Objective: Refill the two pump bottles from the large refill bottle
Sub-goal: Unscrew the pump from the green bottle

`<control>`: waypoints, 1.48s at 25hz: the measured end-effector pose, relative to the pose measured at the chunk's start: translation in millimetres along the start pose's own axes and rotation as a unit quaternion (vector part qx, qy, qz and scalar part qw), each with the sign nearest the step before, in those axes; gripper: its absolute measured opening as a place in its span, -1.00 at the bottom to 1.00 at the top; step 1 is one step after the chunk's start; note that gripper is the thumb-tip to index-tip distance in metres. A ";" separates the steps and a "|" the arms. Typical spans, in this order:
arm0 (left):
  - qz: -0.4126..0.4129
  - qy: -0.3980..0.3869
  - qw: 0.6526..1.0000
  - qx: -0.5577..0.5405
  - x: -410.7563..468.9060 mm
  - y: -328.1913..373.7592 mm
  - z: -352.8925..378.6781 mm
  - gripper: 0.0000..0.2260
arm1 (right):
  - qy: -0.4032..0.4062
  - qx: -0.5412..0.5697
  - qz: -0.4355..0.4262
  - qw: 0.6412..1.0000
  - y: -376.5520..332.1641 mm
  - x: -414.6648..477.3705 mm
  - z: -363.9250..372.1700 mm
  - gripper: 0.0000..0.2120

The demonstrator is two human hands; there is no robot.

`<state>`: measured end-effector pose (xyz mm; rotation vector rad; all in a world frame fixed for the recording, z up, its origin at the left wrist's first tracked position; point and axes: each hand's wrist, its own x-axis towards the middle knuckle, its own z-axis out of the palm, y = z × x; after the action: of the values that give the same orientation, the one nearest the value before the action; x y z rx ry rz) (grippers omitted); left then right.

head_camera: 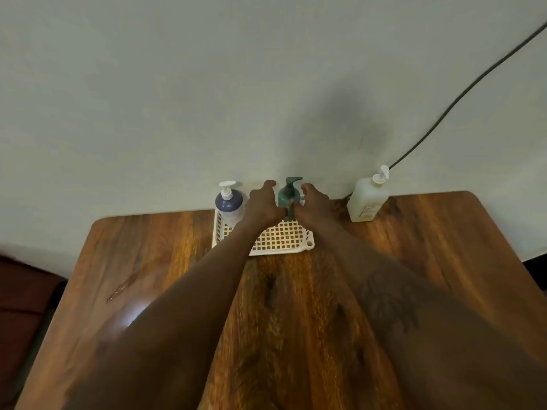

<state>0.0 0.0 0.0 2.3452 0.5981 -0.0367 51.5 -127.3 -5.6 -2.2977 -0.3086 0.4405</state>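
Item one: green pump bottle (287, 196), dark teal body with rounded shoulders, matching dark pump head with its spout pointing right, standing upright at the back of the tray close to the wall; lower part hidden behind my hands. Item two: my left hand (263, 202), wrapped round the left flank of the green bottle, fingers curled behind it. Item three: my right hand (315, 207), gripping the same bottle from the right, thumb meeting the left one in front of the body; both forearms stretch out across the desk. Item four: blue pump bottle (229, 207), deep violet-blue dome top, paler lower body with a faint print I cannot read, white pump head with spout to the right, upright in the tray's back left corner, just beside my left hand. Item five: tray (281, 241), white plastic, open lattice floor, low rim, set against the wall at the middle of the desk's far edge. Item six: large refill bottle (367, 199), white, square-shouldered, white pump with its long spout raised, small label low on the front, illegible; it stands on the desk (414, 247) to the right of the tray, apart from it, by the wall. Item seven: desk, dark-grained wood with rounded corners. Item eight: black cable (461, 96), running down the pale wall (177, 99) to behind the refill bottle
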 end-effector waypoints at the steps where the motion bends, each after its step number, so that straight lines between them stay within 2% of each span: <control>1: -0.007 -0.005 1.000 -0.004 5.6 0.7 3.8 -0.20 | 0.013 0.011 -0.002 1.000 -0.1 4.3 4.0 -0.42; 3: -0.018 -0.012 1.000 -0.007 11.4 1.1 10.4 -0.24 | 0.018 0.015 -0.008 1.000 -0.5 10.1 10.0 -0.45; 7: -0.003 0.022 0.999 -0.032 13.7 -3.7 27.6 -0.47 | 0.037 0.023 -0.026 0.999 1.4 14.6 14.4 -0.55; 15: 0.033 0.053 0.997 -0.049 -20.6 4.7 23.1 -0.59 | 0.086 0.034 -0.062 0.994 -1.4 -18.2 -4.4 -0.74; 21: 0.057 0.039 0.994 -0.090 -80.2 1.6 7.4 -0.36 | 0.125 0.070 -0.091 0.986 -15.0 -69.3 -20.3 -0.68; 24: 0.076 0.065 0.990 -0.102 -114.8 -0.7 4.5 -0.28 | 0.128 0.085 -0.105 0.982 -19.8 -101.2 -27.7 -0.67; 34: 0.123 0.179 0.958 -0.189 -197.8 -43.7 46.0 -0.32 | 0.173 0.150 -0.205 0.952 25.9 -179.3 7.7 -0.71; 37: 0.149 0.207 0.949 -0.184 -210.0 -54.1 59.5 -0.39 | 0.181 0.148 -0.245 0.941 44.2 -188.0 22.2 -0.63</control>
<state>-202.5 -89.5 -39.2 2.0546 0.3960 0.6642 -124.9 -208.8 -11.1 -1.8707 -0.5655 -0.1783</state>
